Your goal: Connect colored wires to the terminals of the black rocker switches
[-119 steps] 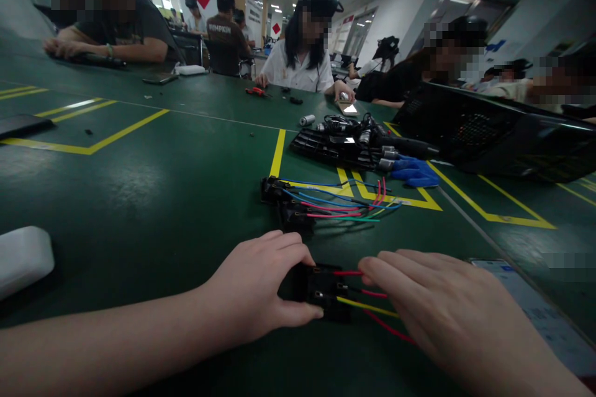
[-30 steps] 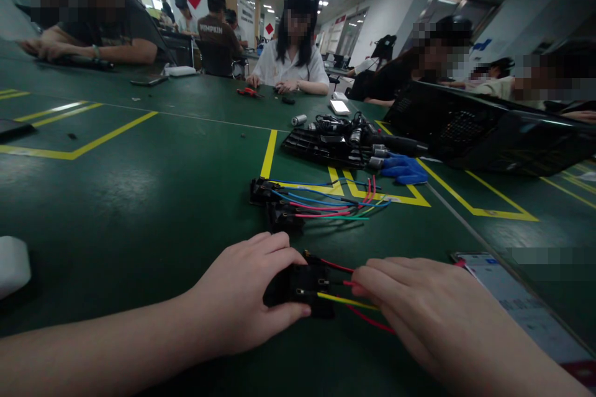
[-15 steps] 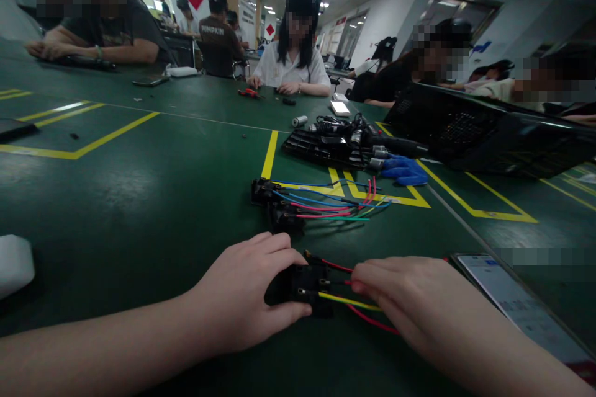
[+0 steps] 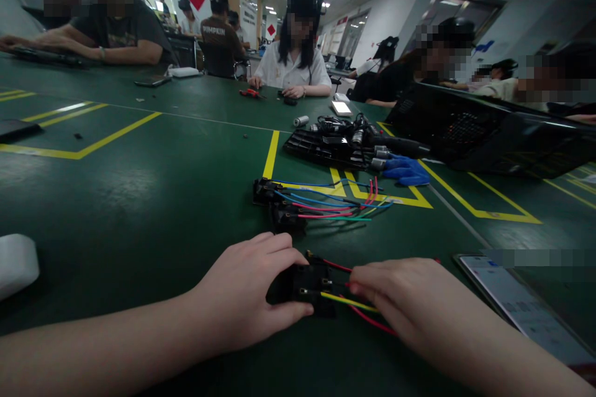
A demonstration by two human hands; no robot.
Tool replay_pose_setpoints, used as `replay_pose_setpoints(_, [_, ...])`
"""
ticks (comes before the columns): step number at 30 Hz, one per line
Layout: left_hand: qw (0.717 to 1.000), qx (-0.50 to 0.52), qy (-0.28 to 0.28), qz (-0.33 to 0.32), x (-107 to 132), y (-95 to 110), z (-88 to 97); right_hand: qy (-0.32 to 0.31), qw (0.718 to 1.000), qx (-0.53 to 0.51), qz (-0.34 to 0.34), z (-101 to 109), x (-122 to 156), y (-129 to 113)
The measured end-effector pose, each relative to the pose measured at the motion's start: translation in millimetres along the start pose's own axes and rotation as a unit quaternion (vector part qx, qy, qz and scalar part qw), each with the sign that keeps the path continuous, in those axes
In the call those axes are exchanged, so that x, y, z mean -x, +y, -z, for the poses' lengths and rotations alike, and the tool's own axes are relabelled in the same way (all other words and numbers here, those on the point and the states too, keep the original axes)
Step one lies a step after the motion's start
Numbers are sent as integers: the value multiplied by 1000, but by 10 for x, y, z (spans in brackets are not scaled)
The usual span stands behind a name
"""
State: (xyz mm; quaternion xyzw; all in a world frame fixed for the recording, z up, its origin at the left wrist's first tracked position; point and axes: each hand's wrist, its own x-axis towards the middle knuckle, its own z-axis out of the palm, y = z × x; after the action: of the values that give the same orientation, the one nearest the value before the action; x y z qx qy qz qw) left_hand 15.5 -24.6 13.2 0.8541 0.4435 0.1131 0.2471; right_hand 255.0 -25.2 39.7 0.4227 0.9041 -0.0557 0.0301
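Note:
My left hand (image 4: 246, 291) is closed round a black plastic socket (image 4: 313, 303) with metal terminals, its thumb on the near side and fingers on the far side. A yellow wire (image 4: 347, 302) and red wires (image 4: 336, 265) run from the socket to the right. Over these wires my right hand (image 4: 403, 294) is pinched on a wire; its tip near the middle terminal is hard to make out. Beyond my hands lie two similar black sockets (image 4: 286, 217) with blue wires (image 4: 321, 200), pink wires and a green wire.
A phone (image 4: 516, 310) lies at right, partly beside my right forearm. Behind the sockets are a black robotic hand (image 4: 321, 147) with blue fingertips (image 4: 403, 170) and a large black case (image 4: 475, 130). A white object (image 4: 16, 267) sits at left. Several people sit around the green table (image 4: 139, 211).
Both hands stay nearly in place on the socket and wires. More of the middle terminal's metal shows now. A person at the far left has moved their hands leftward.

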Motion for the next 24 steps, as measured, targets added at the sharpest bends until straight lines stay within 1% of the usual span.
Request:
replay_pose_setpoints(2, [1000, 4, -3, 3, 1, 3, 0, -12, 1000, -11, -9, 4, -4, 2])
replay_pose_setpoints(4, [1000, 5, -6, 6, 1, 8, 5, -1, 1000, -11, 0, 20, 11, -4])
replay_pose_setpoints(10, [1000, -10, -6, 5, -9, 13, 20, 108, 992, 37, 51, 76, 97, -68])
replay_pose_setpoints(13, [1000, -10, -5, 1, -10, 4, 16, 122, 990, 44, 57, 74, 96, -76])
replay_pose_setpoints(15, [1000, -8, -6, -1, -9, -5, 9, 101, 994, 31, 42, 62, 74, -61])
replay_pose_setpoints(20, [1000, -6, 3, -4, -13, -22, -6, -12, 999, -39, -22, 38, 2, -32])
replay_pose_setpoints(24, [1000, -7, 4, -1, -15, -20, -11, -33, 998, -45, -34, 39, -13, -31])
